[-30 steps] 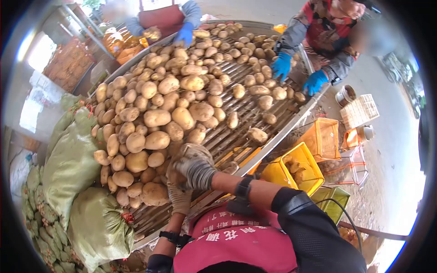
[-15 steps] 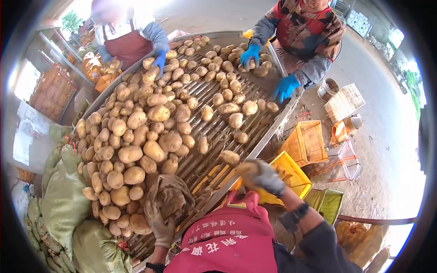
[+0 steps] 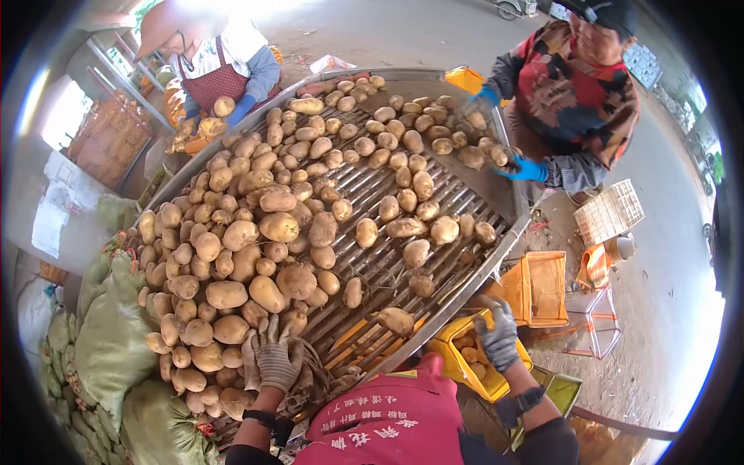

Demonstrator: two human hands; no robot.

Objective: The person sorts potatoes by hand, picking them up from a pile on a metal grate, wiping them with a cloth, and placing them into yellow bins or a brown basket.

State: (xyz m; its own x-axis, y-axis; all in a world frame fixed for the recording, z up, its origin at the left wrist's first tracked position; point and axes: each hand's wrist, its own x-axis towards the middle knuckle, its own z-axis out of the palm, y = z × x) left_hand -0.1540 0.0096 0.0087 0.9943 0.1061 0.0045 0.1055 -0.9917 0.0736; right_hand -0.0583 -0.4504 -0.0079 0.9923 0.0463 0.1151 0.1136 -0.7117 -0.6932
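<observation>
Many potatoes [image 3: 225, 294] lie heaped on the left side of a slatted metal table [image 3: 449, 248], thinning out toward the right. My left hand [image 3: 277, 363], in a striped grey glove, rests with fingers spread at the heap's near edge, touching potatoes and a brown cloth [image 3: 310, 380]. Over a yellow crate [image 3: 449, 349] with potatoes inside, my right hand [image 3: 497, 335] is held open in a grey glove, nothing in its fingers. A single potato [image 3: 396, 321] lies on the slats near the table's front rim.
A co-worker [image 3: 573, 101] at the far right has blue-gloved hands at potatoes. Another person [image 3: 225, 70] at the far left holds potatoes. Green sacks [image 3: 116, 333] stand along the left side. Right of the table are an orange crate [image 3: 545, 287] and a white basket [image 3: 610, 211].
My right hand has let go of a potato and moved right, over the yellow crate. My left hand has moved from beside the cloth up onto the heap's edge. The view has shifted.
</observation>
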